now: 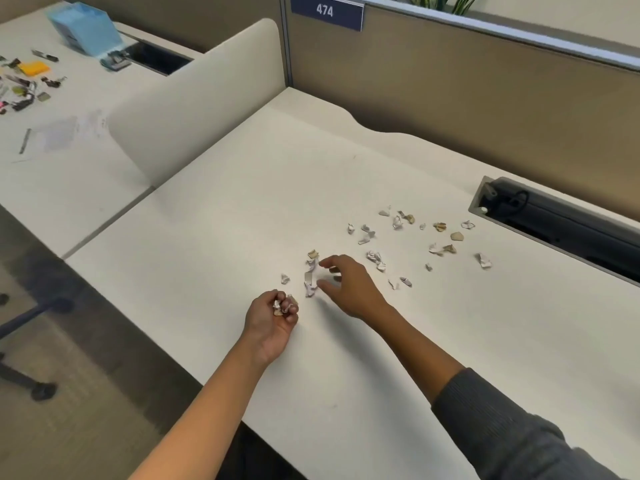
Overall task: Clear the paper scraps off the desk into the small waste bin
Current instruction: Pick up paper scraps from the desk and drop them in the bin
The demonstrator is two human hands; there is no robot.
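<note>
Scraps (408,237) strewn over right half of desk (242,188): small crumpled and torn bits, mostly white-grey, several tan or brown, none flat. Loose band running from near cable slot (561,220) at right edge down toward hands. Nearest clump (311,275) of white crumpled strips plus one tan bit at top, just left of right hand (349,289). One lone white bit (284,278) left of clump. Left hand (272,323) palm-up, resting on desk, fingers curled round a few white and tan scraps (282,304). Right hand above desk, fingers and thumb spread wide, holding nothing, tips just beside clump; contact cannot be told. Grey sleeve (512,427) on right arm, left forearm bare. Partition (450,98) behind desk with "474" plate (325,11).
</note>
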